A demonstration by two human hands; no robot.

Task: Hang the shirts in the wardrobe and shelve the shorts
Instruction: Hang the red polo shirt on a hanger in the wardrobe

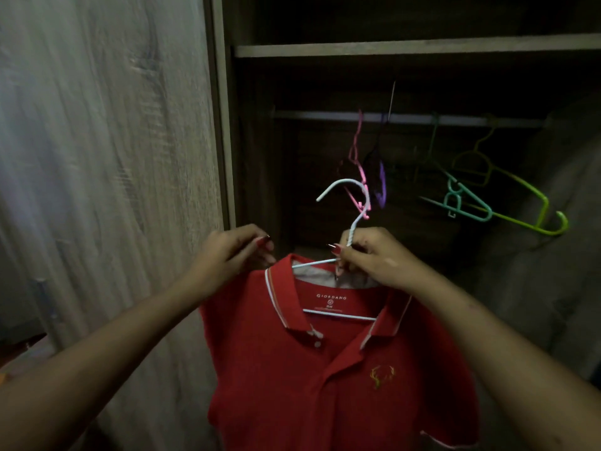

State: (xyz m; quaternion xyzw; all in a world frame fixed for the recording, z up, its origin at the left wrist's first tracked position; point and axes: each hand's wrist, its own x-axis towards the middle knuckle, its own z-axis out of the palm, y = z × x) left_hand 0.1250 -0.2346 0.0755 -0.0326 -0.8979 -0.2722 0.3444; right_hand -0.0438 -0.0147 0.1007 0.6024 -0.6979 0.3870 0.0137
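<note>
Forearms: both reach in from the lower corners and meet in front of the open wardrobe (227,92).
Shirt (325,369): a red polo with a white-edged collar, hanging front-on from a hanger, low and centre, just outside the wardrobe opening; a small antler emblem sits on its chest and a printed label shows inside the neck.
Hanger (349,196): pale blue wire, its hook curling up and to the left above the hands, its lower bar showing through the open neck of the shirt.
Left hand (232,252): fingers closed in a pinch on the shirt's collar and shoulder at the hanger's left arm.
Right hand (374,258): fingers curled tight around the twisted neck of the hanger, just under the hook.
Rail (455,120): a pale bar across the dark wardrobe, above and behind the hands, well clear of the hook.
Spare hangers: a pink one (357,157) and a purple one (380,183) hang bare near the middle of the rail; a teal one (465,203) and a lime one (533,206) hang further right.
Shelf (416,47): a wooden board above the rail.
Door (97,157): pale wood grain, filling the left side.
</note>
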